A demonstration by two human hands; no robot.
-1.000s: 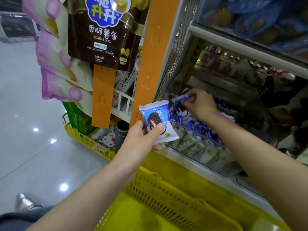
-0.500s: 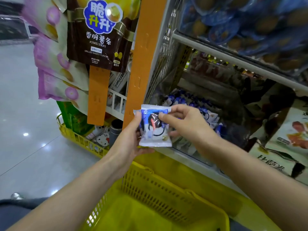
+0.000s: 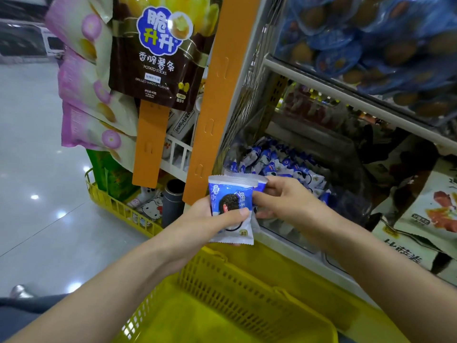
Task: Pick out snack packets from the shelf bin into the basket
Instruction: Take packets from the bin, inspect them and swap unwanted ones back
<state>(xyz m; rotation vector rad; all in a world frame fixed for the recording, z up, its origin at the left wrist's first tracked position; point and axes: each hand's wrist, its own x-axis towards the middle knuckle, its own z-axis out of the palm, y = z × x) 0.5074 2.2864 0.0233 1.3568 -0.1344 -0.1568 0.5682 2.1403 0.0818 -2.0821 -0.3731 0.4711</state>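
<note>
Hanging brown bag [image 3: 158, 53], upper left: "POTATO STICKS", "GRILLED WAGYU FLAVOR", Chinese characters on blue badge. Left hand [image 3: 205, 224] grips snack packet [image 3: 231, 209], thumb across front. Packet blue and white, dark sandwich-cookie picture, small writing unreadable. It stands upright, long axis vertical, crimped edge up, held above basket [image 3: 237, 280] in front of shelf bin [image 3: 284, 233]. Right hand [image 3: 284, 204] pinches second packet [image 3: 261, 184] just behind first. Bin packets [image 3: 272, 164] same blue-white print.

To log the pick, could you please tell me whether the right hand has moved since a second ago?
Yes: the right hand has left the shelf bin, coming out to the packet in the left hand.
</note>
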